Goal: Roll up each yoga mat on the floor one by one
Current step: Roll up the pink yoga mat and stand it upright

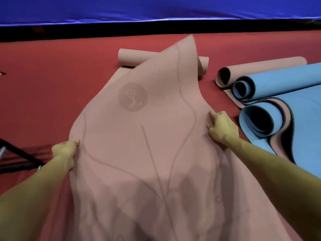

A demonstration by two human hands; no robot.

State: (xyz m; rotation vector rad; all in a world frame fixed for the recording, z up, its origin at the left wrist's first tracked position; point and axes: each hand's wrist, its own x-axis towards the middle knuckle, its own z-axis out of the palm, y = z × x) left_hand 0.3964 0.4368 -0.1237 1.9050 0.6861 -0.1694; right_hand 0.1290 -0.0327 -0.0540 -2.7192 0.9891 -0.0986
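Gripping the pink mat (139, 153) edges, left hand (65, 150) and right hand (222, 126) hide their fingertips.

Red floor (52, 84), blue wall (156, 7), black baseboard (104, 31).

Quantities visible in the head view:

- Hands: two, the left hand (65, 150) and the right hand (221, 128).
- Unrolled pink mat (139, 153): one, bearing one round logo (132, 96).
- Rolled pink mats: two, the far roll (132, 56) behind the unrolled mat and the right roll (260, 66).
- Rolled blue mats: two, the upper blue roll (278, 80) and the lower blue roll (260, 119). The lower roll possibly has a pink layer wound in with it; the edge is indistinct.

Total mats: five.
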